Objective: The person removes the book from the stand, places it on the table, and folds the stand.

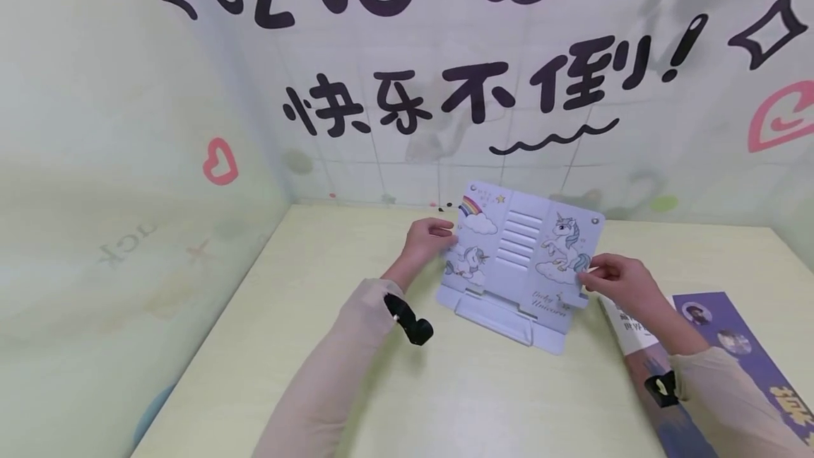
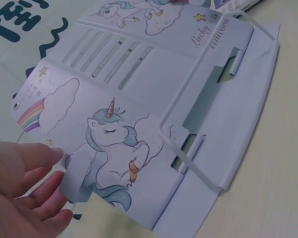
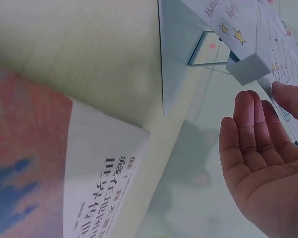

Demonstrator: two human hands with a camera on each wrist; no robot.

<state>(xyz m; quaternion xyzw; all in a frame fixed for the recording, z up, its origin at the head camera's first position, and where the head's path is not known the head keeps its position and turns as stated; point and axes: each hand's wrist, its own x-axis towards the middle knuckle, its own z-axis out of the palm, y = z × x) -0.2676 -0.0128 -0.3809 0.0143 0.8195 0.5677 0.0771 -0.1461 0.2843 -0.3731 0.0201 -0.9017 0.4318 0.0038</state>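
Note:
A white metal book stand point(image 1: 524, 246) with unicorn and rainbow pictures leans back, its slotted panel facing me. Along its bottom runs a white wire page holder point(image 1: 492, 320). My left hand point(image 1: 430, 242) is at the stand's left edge, fingertips right by the folded side tab point(image 2: 78, 176), fingers loosely extended. At the lower right edge is my right hand point(image 1: 626, 285). In the right wrist view its thumb meets the panel's edge beside the other tab point(image 3: 251, 64), while its long fingers lie straight and relaxed behind the panel.
Right of the stand lies a book with a white and reddish cover point(image 3: 104, 163). A purple book point(image 1: 744, 345) lies partly under the right forearm. The pale tabletop point(image 1: 305, 281) meets a printed wall point(image 1: 407, 168) behind the stand.

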